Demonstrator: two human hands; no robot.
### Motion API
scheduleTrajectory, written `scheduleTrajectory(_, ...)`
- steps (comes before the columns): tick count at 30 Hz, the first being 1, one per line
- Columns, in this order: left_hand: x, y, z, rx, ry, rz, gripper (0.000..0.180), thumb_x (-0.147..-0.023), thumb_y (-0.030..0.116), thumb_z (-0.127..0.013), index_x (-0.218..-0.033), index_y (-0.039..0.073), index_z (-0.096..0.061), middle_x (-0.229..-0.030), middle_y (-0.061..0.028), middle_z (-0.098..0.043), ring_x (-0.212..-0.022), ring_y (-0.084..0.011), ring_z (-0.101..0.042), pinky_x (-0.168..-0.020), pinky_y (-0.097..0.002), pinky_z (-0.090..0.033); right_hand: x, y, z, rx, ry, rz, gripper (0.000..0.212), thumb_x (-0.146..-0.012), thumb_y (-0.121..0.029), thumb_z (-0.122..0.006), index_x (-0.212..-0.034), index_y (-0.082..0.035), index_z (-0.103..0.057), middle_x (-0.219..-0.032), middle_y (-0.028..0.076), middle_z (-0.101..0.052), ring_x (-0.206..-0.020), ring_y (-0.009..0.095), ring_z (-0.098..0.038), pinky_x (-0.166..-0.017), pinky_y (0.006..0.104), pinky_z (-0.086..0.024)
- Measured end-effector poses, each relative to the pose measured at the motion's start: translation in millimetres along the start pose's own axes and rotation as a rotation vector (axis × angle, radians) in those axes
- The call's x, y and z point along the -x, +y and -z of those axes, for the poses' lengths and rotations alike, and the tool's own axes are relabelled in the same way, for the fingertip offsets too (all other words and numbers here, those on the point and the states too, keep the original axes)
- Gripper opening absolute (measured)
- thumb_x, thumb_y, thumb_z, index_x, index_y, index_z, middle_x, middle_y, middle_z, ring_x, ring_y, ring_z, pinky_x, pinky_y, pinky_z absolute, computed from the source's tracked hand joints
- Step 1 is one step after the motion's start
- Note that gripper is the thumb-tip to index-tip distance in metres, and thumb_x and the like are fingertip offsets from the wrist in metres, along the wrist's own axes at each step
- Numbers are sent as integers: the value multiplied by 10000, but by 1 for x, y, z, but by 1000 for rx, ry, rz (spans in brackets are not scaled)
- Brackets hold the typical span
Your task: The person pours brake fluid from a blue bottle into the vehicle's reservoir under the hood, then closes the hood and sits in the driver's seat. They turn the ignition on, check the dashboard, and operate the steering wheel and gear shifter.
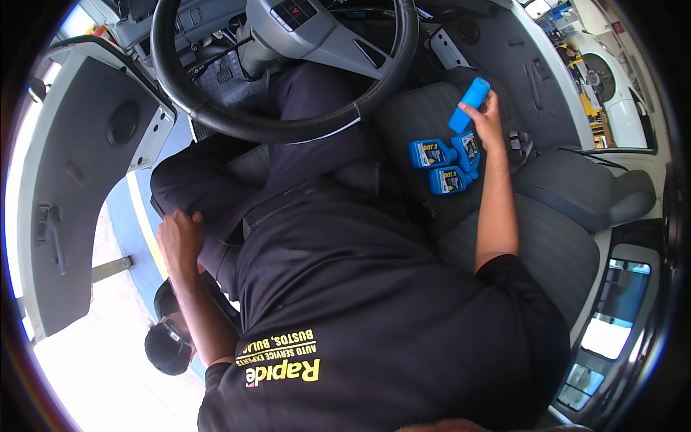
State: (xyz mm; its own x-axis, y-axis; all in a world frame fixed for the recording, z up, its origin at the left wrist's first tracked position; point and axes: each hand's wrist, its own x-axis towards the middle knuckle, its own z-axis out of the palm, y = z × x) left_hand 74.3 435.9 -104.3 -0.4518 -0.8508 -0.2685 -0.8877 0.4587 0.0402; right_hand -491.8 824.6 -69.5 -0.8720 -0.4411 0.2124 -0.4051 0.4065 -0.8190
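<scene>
My right hand (484,122) grips a blue brake fluid bottle (469,105), held tilted over the passenger seat (414,111). Three similar blue bottles with dark labels lie close together on that seat: the left one (430,153), the right one (468,153) and the nearest one (448,181). The held bottle's lower end is just beyond the right one; whether they touch I cannot tell. Beside my left thigh, my left hand (181,237) is closed with its fingers curled. Its palm is hidden, so anything inside it cannot be made out.
A black steering wheel (288,137) stands over my legs. On the left, the grey vehicle door (72,187) hangs open. A person in a dark cap (168,349) is low outside, beside my left arm. A seat belt buckle (520,144) lies right of my right wrist.
</scene>
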Motion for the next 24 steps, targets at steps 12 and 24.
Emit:
scheduleTrajectory(12,89,75,24,427,81,-625,171,-1057,171,-680,-982,29,-622,-942,-195,-680,-854,-449,-700,-758,-553,-546,15,92,16,-46,-315,-211,633,-810,-142,-982,-1325,-29,-632,-1160,87,-752,-1060,184,-737,-972,370,-606)
scheduleTrajectory(24,-34,67,-66,614,487,-383,314,-1107,207,-636,-871,13,-564,-794,-248,-678,-726,-487,-663,-647,-523,-521,4,70,69,483,-519,-447,674,-802,-285,-986,-1331,15,-695,-1193,182,-782,-1097,244,-754,-960,372,-595)
